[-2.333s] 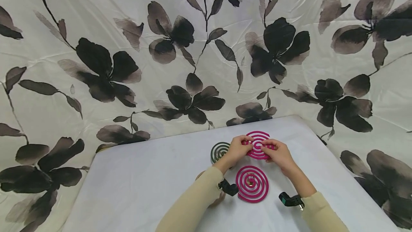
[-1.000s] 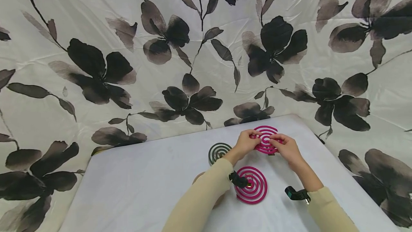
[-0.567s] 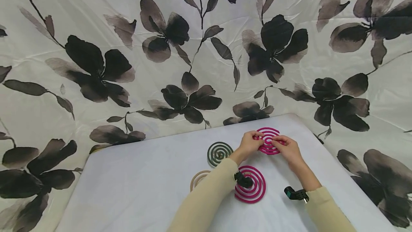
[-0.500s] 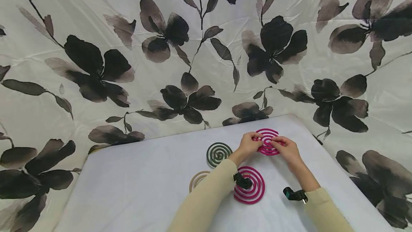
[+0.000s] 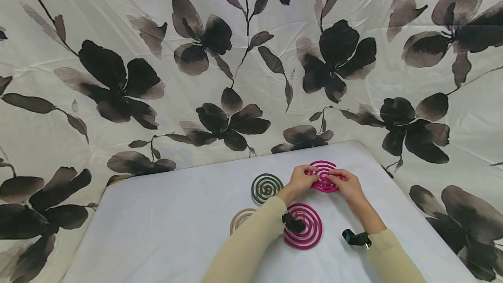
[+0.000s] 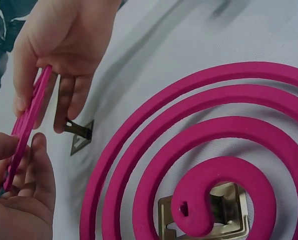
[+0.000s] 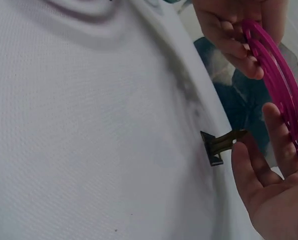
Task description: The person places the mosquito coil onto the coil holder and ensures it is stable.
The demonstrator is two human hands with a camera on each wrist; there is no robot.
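Both hands hold a pink mosquito coil [image 5: 324, 161] raised above the back right of the table. My left hand [image 5: 302, 179] pinches its left edge between thumb and fingers. On the opposite side, my right hand [image 5: 347, 184] pinches it too. The right wrist view shows the coil tilted nearly edge-on, with a small metal coil stand [image 7: 212, 148] against the right hand's lower fingers. A second pink mosquito coil [image 6: 238, 91] lies flat nearer the body, a metal stand [image 6: 231, 200] showing under its centre. The left wrist camera partly covers it in the head view.
A dark green coil [image 5: 266, 189] lies left of the left hand. One tan coil [image 5: 232, 221] is mostly hidden under the left sleeve [image 5: 247, 239]. The white table [image 5: 157, 222] ends at a floral cloth backdrop [image 5: 232, 117].
Over the earlier frames both hands carry the pink coil right and away, then slightly back toward the body. The left forearm has shifted right, uncovering more of the green and tan coils.
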